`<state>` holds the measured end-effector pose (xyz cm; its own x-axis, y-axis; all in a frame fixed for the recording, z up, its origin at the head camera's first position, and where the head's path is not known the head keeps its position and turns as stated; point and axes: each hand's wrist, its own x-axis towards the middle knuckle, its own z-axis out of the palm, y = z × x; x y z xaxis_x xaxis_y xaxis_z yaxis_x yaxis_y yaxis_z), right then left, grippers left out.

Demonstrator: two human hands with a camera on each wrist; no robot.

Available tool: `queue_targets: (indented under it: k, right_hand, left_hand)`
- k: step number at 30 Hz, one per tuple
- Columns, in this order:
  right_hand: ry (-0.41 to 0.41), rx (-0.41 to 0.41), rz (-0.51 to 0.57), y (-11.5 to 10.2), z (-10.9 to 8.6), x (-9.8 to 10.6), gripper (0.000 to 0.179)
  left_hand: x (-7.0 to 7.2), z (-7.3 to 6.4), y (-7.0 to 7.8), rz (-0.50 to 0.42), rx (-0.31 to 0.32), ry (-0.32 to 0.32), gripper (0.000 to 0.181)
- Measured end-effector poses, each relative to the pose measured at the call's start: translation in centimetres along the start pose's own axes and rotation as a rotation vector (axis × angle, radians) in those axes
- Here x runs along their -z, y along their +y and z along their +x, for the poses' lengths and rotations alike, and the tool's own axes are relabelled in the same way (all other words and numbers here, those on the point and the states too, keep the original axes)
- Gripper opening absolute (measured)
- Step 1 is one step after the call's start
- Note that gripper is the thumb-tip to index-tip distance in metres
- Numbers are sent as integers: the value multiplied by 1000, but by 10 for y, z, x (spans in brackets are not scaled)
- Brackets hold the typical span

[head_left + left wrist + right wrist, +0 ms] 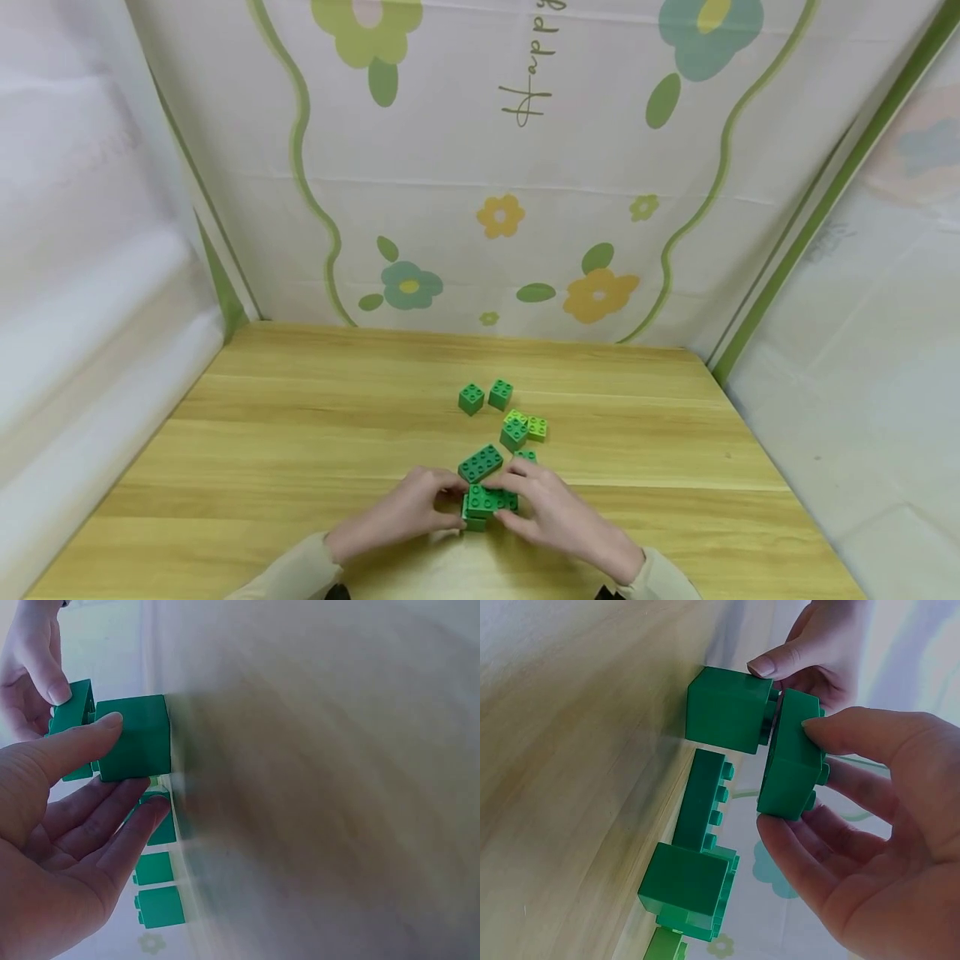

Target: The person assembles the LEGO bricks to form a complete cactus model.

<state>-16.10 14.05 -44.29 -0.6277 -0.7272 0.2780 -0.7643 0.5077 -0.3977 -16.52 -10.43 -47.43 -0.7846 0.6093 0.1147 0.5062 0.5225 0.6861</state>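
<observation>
My left hand (412, 510) grips a square green building block (135, 739) that stands on the table, thumb on one side and fingers on the other. Right above that block, my right hand (553, 512) pinches a longer, thinner green building brick (791, 754) between thumb and fingers. One end of the brick overlaps the block's top. In the right wrist view the brick sits slightly tilted over the block, whose studs show in a narrow gap. Whether the two touch at any point, I cannot tell.
Just beyond the hands lies a long dark green brick (480, 463). Farther back are a green block (471, 399), another green block (501, 395), a green block (514, 433) by lime pieces (537, 428), and a partly hidden green piece (527, 456). Printed cloth (450, 167) encloses the wooden table (337, 400).
</observation>
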Motion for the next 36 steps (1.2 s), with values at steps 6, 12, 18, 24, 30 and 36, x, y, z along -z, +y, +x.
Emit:
queue_targets:
  k: [6, 12, 18, 24, 30, 36]
  right_hand:
    - [-5, -3, -5, 0, 2, 0, 34]
    - [-12, -13, -23, 0, 3, -2, 34]
    - [-5, -7, -40, -1, 3, -3, 35]
    - [-26, -10, -49, -2, 5, -1, 36]
    - [-66, -28, -39, -1, 7, 0, 36]
    - [-90, -45, -18, 1, 9, 2, 36]
  left_hand:
    - [-1, 0, 0, -18, -2, 3, 33]
    - [-2, 1, -2, -23, -4, 4, 33]
    - [-3, 1, -2, -47, 17, 2, 33]
    - [-2, 2, 0, -69, 17, 2, 32]
    - [-2, 2, -1, -71, 8, 1, 33]
    - [-1, 2, 0, -61, -6, 7, 33]
